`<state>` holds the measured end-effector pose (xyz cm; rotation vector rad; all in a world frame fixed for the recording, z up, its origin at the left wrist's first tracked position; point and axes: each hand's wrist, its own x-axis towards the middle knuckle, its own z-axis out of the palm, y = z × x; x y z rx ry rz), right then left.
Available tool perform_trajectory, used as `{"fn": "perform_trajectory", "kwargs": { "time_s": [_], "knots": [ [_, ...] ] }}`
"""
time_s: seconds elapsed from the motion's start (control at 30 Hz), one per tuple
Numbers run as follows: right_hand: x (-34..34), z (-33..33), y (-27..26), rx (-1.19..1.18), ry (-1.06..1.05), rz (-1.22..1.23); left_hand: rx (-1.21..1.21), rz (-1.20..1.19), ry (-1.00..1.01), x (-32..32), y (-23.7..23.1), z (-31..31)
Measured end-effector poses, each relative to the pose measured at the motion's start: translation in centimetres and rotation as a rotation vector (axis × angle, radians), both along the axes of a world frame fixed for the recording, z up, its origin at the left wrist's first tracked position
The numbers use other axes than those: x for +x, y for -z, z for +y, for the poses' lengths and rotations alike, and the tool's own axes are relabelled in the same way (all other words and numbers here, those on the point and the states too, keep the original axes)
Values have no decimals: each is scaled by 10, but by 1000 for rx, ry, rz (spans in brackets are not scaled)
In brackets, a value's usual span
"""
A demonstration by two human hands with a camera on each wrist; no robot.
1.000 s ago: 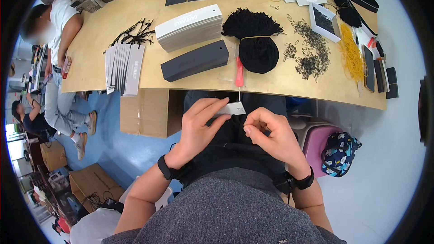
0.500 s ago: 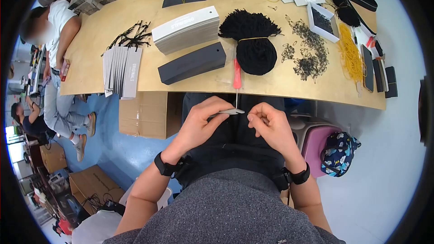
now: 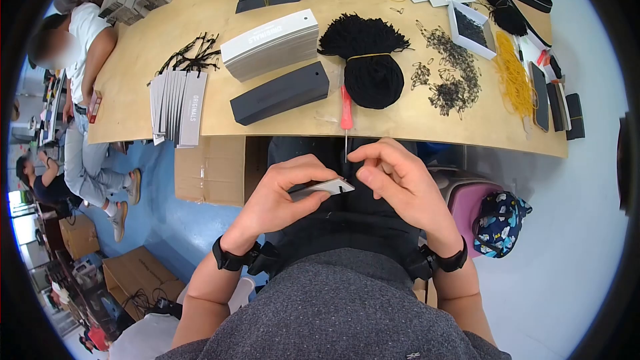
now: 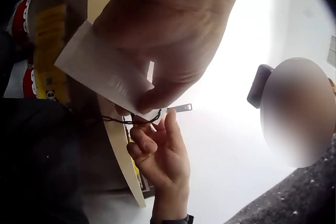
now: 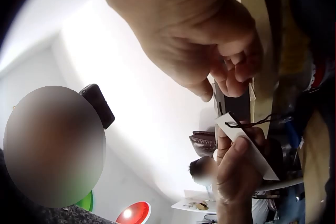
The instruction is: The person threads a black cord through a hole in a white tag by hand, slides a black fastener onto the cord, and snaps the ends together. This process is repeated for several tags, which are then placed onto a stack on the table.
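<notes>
My left hand (image 3: 277, 193) pinches a pale tag (image 3: 341, 185) between thumb and fingers, below the table edge. A black cord (image 5: 262, 121) runs through the hole at the tag's end and hangs in a loop in the right wrist view. My right hand (image 3: 403, 190) is just right of the tag, its index finger and thumb apart and the other fingers loosely bent; it shows no object in its grasp. Near that index fingertip is the thin metal shaft (image 3: 346, 145) of a red-handled tool (image 3: 346, 108), which lies at the table edge and points towards me.
On the table (image 3: 267, 132) are a white tag stack (image 3: 267, 50), a dark stack (image 3: 280, 95), a black cord bundle (image 3: 373, 80), corded tags (image 3: 177, 107) and loose pins (image 3: 457, 87). A cardboard box (image 3: 210, 170) stands below. Another person (image 3: 87, 33) is at the left.
My left hand and the tag have moved down and left, away from the metal shaft. Black cord now shows at the tag's hole. My right hand has risen slightly, its index finger more extended.
</notes>
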<state>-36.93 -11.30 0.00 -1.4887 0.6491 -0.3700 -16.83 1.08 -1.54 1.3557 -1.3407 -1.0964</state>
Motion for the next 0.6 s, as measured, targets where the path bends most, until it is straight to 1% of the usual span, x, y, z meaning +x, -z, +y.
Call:
{"fn": "perform_trajectory", "kwargs": {
  "time_s": [0.07,0.1,0.17,0.2,0.27,0.3,0.37,0.4,0.43,0.47,0.5,0.53,0.57,0.6],
  "knots": [
    [3,-1,6,-167,-112,-8,-15,-1,30,0,-1,-1],
    [3,-1,5,-168,-111,-9,-16,-2,31,1,-2,-1],
    [4,-2,1,181,-74,71,31,-40,39,2,-3,0],
    [3,-1,1,179,-75,69,29,-42,37,4,0,1],
    [-4,-2,2,713,-59,-219,62,54,20,8,8,3],
    [-9,-4,3,714,-58,-219,63,54,20,9,7,4],
    [-19,-9,6,840,-279,-275,114,376,10,9,6,7],
    [-19,-12,4,714,-332,-121,115,376,10,10,4,7],
    [-18,-10,6,714,-332,-122,153,452,12,12,2,7],
    [-15,-7,10,382,-296,62,190,527,15,12,0,6],
    [-13,-4,12,48,-253,240,190,527,16,12,0,5],
    [-9,-1,11,-19,-196,273,204,504,22,11,0,4],
    [-8,2,10,-19,-194,273,219,482,26,11,0,3],
    [-6,4,10,-103,-170,224,220,481,26,10,-1,3]
  ]
}}
